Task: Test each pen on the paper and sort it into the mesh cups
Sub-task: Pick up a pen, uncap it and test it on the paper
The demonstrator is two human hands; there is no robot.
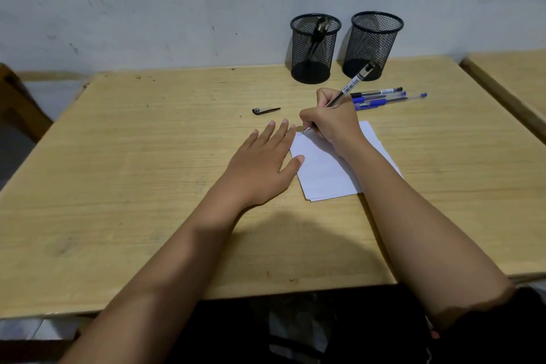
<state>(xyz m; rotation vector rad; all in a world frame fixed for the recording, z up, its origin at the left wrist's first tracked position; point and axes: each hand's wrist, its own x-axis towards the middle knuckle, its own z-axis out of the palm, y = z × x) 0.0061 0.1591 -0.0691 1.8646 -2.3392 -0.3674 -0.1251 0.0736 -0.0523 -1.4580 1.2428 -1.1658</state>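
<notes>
My right hand (331,124) grips a clear pen with a black end (353,84), its tip touching the top left corner of the white paper (325,171). My left hand (263,165) lies flat with fingers spread, its thumb on the paper's left edge. Behind my right hand lie several capped pens (387,96), blue and black, side by side. A black pen cap (266,110) rests on the table left of my right hand. Two black mesh cups stand at the wall: the left cup (314,49) holds a dark pen, the right cup (373,46) looks empty.
The wooden table (133,171) ends near my body at its front edge. A second table (514,80) stands to the right across a narrow gap. A wooden chair part (17,100) shows at the far left. A grey wall rises behind the cups.
</notes>
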